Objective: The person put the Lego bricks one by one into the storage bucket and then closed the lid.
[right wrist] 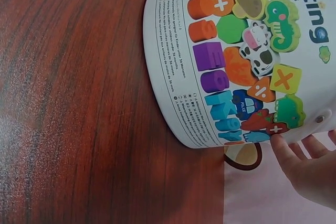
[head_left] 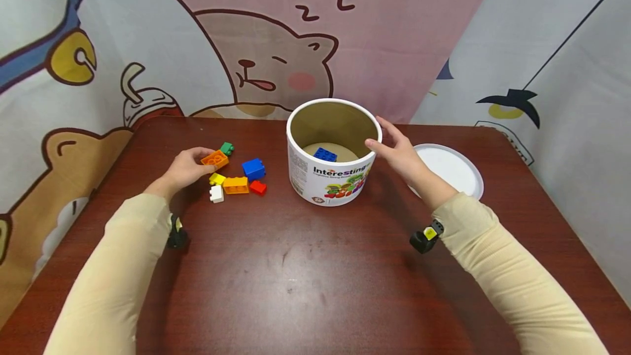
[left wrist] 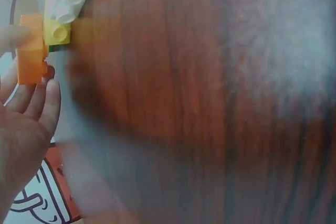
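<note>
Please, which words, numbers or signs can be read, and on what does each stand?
"Interesting" on the white bucket.
"Beads", smaller, also there.
"POLICE" on its printed car.
"+", "×", "÷" on printed beads.
"Z", twice, on the backdrop cloth.
Warning print: mostly too small to read.

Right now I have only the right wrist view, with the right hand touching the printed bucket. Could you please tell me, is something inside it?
Observer: Yes, the head view shows a blue brick on the bottom of the bucket.
Operator: Thank you. And the left hand, which I cannot see, what is it holding?
Observer: It pinches an orange brick.
</note>
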`<state>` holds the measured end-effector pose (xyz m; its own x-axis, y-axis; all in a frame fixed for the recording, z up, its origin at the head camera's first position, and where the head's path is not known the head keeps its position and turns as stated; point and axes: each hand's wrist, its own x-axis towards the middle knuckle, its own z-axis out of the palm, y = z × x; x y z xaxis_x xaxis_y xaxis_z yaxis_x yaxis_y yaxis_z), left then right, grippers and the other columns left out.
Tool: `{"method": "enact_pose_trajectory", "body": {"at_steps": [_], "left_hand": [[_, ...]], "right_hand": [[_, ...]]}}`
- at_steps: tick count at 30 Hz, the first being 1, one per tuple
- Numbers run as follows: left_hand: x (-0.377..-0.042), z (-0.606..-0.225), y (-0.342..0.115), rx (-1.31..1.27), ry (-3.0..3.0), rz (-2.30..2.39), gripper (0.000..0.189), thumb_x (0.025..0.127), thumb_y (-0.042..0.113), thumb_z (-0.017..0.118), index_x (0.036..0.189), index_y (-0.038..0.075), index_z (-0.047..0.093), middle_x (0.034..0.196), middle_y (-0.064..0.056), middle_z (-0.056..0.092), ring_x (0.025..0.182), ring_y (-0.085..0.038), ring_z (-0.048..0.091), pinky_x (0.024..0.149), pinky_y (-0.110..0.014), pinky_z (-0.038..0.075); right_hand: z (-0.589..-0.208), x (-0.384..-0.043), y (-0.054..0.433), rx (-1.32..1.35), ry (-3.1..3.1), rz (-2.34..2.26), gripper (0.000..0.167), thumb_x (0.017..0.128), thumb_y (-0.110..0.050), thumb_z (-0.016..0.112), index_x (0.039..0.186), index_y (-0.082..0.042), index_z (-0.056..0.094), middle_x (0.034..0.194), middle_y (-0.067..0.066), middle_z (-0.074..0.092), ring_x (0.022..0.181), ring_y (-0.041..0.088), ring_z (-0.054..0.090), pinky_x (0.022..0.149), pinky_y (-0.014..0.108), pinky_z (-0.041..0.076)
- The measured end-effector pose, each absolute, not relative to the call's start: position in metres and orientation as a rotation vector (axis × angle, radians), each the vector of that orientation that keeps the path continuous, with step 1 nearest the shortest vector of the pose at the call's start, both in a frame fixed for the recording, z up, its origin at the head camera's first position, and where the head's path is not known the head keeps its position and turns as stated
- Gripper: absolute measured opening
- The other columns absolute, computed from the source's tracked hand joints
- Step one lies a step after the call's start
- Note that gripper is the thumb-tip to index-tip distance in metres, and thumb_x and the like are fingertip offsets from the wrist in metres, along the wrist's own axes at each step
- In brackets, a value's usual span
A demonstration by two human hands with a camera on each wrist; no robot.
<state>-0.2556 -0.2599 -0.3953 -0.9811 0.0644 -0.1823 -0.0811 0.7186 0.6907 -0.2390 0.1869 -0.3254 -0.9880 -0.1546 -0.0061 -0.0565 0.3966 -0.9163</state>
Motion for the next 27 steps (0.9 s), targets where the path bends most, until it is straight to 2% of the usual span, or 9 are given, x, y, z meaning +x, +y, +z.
{"method": "enact_pose_trajectory", "body": {"at_steps": [5,15,18,22,27], "left_hand": [[-0.254,-0.387,-0.262,0.014,2.738,1.139,0.047,0.090,0.017,0.057,0.132,-0.001,0.046,0.134,-0.025,0.046,0.117,-0.036,0.046,0.101,-0.049,0.037],[-0.253,-0.360,-0.257,0.075,2.753,1.182,0.048,0.091,0.022,0.057,0.133,0.001,0.047,0.131,-0.023,0.051,0.110,-0.032,0.050,0.094,-0.043,0.043],[-0.252,-0.349,-0.255,0.089,2.753,1.176,0.048,0.092,0.024,0.057,0.134,0.003,0.048,0.130,-0.021,0.052,0.108,-0.030,0.051,0.089,-0.036,0.045],[-0.249,-0.334,-0.252,0.120,2.751,1.165,0.047,0.092,0.026,0.057,0.134,0.005,0.048,0.130,-0.019,0.052,0.108,-0.029,0.051,0.088,-0.033,0.045],[-0.248,-0.320,-0.244,0.181,2.760,1.166,0.046,0.091,0.026,0.058,0.133,0.006,0.050,0.130,-0.018,0.053,0.108,-0.028,0.053,0.091,-0.038,0.045]], "right_hand": [[-0.325,-0.238,0.186,-0.192,2.549,-1.674,0.068,0.092,-0.019,0.056,0.150,-0.017,0.021,0.138,0.021,0.041,0.123,0.024,0.042,0.096,0.027,0.038],[-0.324,-0.237,0.186,-0.192,2.536,-1.687,0.068,0.092,-0.018,0.056,0.150,-0.016,0.021,0.139,0.021,0.040,0.124,0.025,0.042,0.096,0.027,0.039],[-0.323,-0.238,0.187,-0.196,2.531,-1.693,0.068,0.092,-0.017,0.056,0.150,-0.015,0.021,0.139,0.021,0.041,0.124,0.025,0.042,0.094,0.025,0.040],[-0.324,-0.239,0.187,-0.200,2.532,-1.691,0.068,0.092,-0.017,0.056,0.150,-0.014,0.022,0.138,0.021,0.041,0.124,0.026,0.042,0.095,0.027,0.039],[-0.325,-0.239,0.188,-0.199,2.538,-1.685,0.068,0.091,-0.017,0.057,0.150,-0.015,0.022,0.138,0.022,0.042,0.124,0.028,0.042,0.097,0.030,0.039]]}}
